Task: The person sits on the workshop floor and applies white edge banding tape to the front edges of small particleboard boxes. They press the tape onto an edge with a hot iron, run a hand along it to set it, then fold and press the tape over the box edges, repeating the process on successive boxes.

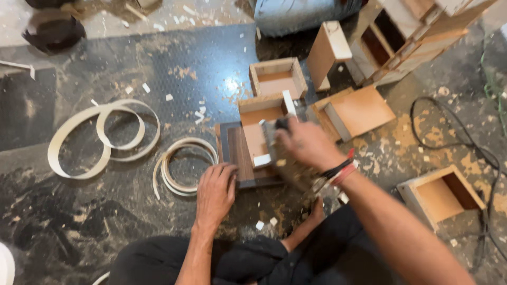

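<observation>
**Hands at a dark board on the workshop floor**

Nearest the camera, the person sits on the floor in dark trousers [317, 258], one bare foot [316, 210] showing between the knees. The left hand [215, 191] lies flat, fingers spread, on the near-left corner of a dark board [240, 158] — open, pressing rather than clasping. The board lies on the floor [68, 227] straight ahead, just past the knees.

The right hand [306, 143] is closed over a small tool [282, 124] at the board's right edge; the hand is blurred, so what kind of tool it is cannot be told. Red and black bands [340, 170] circle that wrist. A light brown panel [256, 142] rests on the board under this hand.

Left of the board lie coils of pale edge strip [182, 171], with a larger loose loop [100, 137] further left. To the right, near the forearm, stands an open wooden box [441, 195], and a black cable [465, 142] curls past it.

Beyond the board sit two more small boxes [277, 76] — one touching the board's far edge — and a flat tray [354, 111]. Furthest off, a stack of wooden frames [412, 37] and another person's pale trouser leg [301, 16]. Sawdust and white scraps are scattered all over.
</observation>
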`<state>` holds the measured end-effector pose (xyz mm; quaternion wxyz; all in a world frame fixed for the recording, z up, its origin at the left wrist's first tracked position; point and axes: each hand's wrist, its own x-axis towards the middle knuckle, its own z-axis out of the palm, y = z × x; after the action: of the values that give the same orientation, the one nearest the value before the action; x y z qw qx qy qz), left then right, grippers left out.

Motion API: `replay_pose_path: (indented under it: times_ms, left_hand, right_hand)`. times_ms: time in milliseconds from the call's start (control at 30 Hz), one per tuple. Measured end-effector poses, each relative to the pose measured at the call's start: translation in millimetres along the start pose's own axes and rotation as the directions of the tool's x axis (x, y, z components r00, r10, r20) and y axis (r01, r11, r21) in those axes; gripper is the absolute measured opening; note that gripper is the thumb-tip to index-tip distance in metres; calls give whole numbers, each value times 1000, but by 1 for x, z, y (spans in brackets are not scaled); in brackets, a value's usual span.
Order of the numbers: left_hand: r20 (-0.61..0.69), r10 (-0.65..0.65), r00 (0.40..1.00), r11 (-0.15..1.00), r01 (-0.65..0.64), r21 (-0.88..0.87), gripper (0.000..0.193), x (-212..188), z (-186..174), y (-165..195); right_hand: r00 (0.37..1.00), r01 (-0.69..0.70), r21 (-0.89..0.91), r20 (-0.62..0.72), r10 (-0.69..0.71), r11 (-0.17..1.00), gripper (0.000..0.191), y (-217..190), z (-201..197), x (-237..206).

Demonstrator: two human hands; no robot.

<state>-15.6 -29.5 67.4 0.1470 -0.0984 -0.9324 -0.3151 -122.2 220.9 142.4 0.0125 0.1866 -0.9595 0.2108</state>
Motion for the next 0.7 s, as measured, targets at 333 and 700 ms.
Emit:
replay_pose_path:
  times_ms: [333, 700]
  left_hand:
    - [-52, 206, 977, 974, -200, 105, 31, 3, -1, 20]
    - [76, 375, 924, 907, -383, 178, 44, 60, 49, 57]
  right_hand:
    - [954, -295, 36, -46, 296, 955, 49, 122, -30, -41]
    - [919, -363, 112, 209, 335, 925, 58, 181, 21, -109]
